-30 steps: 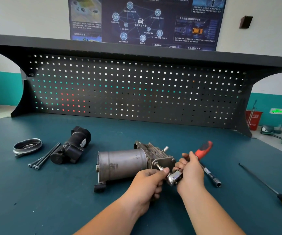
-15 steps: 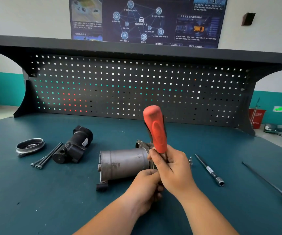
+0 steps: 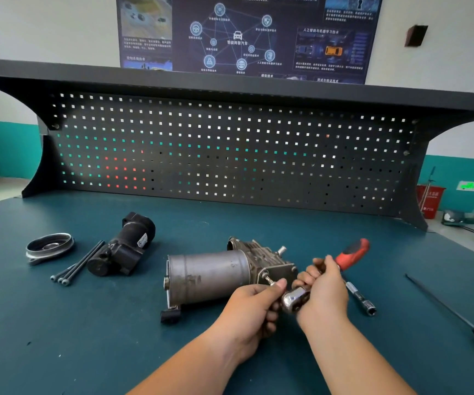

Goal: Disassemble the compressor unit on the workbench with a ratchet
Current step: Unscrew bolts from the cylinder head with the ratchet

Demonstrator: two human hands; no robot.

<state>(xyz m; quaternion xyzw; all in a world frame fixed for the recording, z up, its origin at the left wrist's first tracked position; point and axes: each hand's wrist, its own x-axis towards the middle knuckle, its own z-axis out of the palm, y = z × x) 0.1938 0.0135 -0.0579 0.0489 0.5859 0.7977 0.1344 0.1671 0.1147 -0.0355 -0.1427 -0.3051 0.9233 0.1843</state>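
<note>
The compressor unit (image 3: 210, 273), a grey metal cylinder with a finned head at its right end, lies on its side on the blue workbench (image 3: 59, 337). My right hand (image 3: 322, 292) grips the ratchet (image 3: 349, 253) by its red handle, which points up and to the right. The chrome ratchet head (image 3: 294, 299) sits at a bolt on the compressor's right end. My left hand (image 3: 251, 307) pinches the bit or bolt beside the ratchet head, thumb on top.
A black motor part (image 3: 124, 248), two or three long bolts (image 3: 77, 265) and a round metal cover (image 3: 49, 246) lie at the left. An extension bar (image 3: 361, 299) lies right of my hands. A yellow-handled screwdriver (image 3: 455, 319) lies far right. A pegboard (image 3: 230, 149) stands behind.
The ratchet handle stood upright half a second ago and has swung down to the right, back to where it pointed one second ago. My left hand stayed at the bolt.
</note>
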